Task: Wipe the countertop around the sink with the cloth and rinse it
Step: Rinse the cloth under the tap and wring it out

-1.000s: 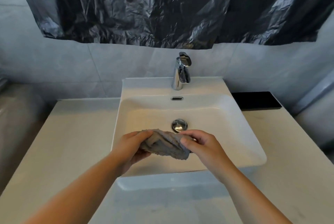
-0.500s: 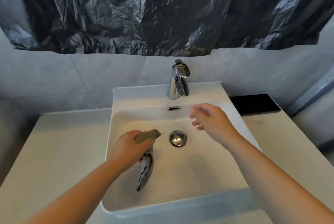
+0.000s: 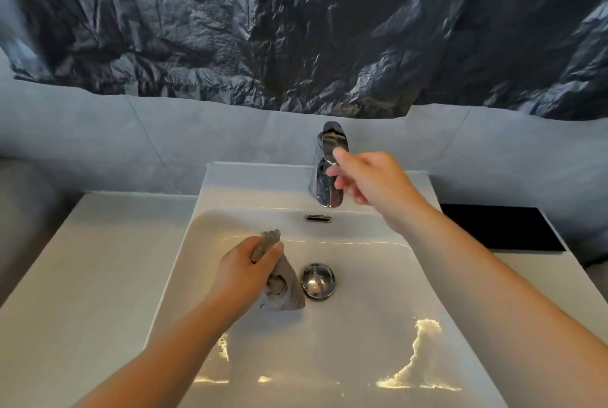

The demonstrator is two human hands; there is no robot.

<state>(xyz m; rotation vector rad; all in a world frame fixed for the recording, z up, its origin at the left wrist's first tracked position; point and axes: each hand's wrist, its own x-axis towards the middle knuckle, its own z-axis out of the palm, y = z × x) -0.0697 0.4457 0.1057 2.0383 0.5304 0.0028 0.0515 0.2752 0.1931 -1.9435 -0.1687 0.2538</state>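
The left hand (image 3: 245, 272) is curled round a grey cloth (image 3: 286, 289) and grips it over the white sink (image 3: 250, 183) basin, at centre frame, just left of the chrome drain plug (image 3: 318, 281). The cloth's long axis runs nearly top to bottom in the frame, leaning a little to the lower right. Its narrow, bunched end pokes out above the fist toward the back of the basin, and its wider end hangs below the hand, close to the basin floor.

The right hand (image 3: 368, 177) is up at the chrome faucet (image 3: 324, 190), right of centre. One finger lies on the tip of the lever (image 3: 334, 137) and the others are bent beneath it, but blur hides whether they clasp it.

An overflow slot (image 3: 317, 218) sits below the spout. The pale tabletop (image 3: 98, 276) flanks the sink, with a flat black slab (image 3: 500, 226) at the right. Crinkled black plastic sheeting (image 3: 296, 29) covers the upper grey tiled wall (image 3: 197, 134).
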